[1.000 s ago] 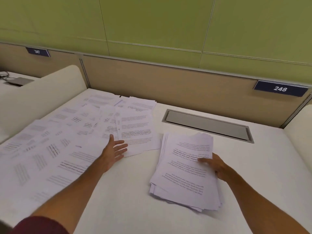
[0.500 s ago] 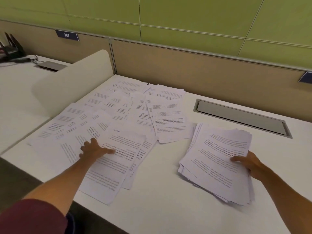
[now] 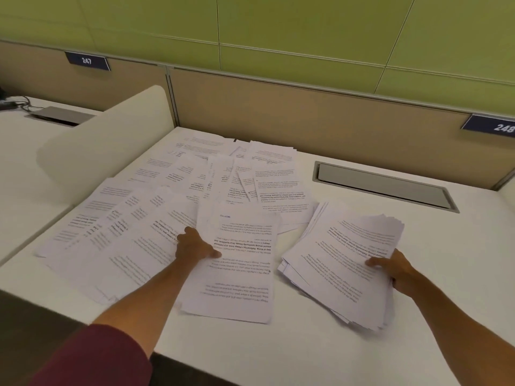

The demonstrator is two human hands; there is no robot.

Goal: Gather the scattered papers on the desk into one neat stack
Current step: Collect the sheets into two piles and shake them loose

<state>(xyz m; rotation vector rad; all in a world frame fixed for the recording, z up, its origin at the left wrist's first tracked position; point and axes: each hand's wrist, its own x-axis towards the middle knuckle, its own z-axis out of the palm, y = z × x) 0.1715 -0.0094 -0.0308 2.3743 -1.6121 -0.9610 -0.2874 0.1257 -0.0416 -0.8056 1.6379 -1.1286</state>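
Pinching the left edge of a thin printed sheet point(image 3: 239, 263) between thumb and curled fingers, the left hand point(image 3: 195, 247) sits at the middle of the matte white desk point(image 3: 278, 358). At four o'clock the right hand point(image 3: 397, 270) clasps the ragged, fanned stack point(image 3: 345, 263), thumb on top. Loose overlapping papers point(image 3: 156, 207) spread from nine to twelve o'clock, with a recessed metal hatch point(image 3: 384, 188) at two o'clock and a rounded cream divider point(image 3: 106, 143) bordering the left.

A green panelled wall point(image 3: 278, 29) fills the top of the frame above a tan partition point(image 3: 306, 115) bearing dark number plates, 247 point(image 3: 87, 61) at upper left and 248 point(image 3: 493, 126) at right. Below lies a white desk point(image 3: 278, 352) with a grey recessed hatch point(image 3: 384, 188) at centre right and a cream side divider point(image 3: 111, 140) at left.
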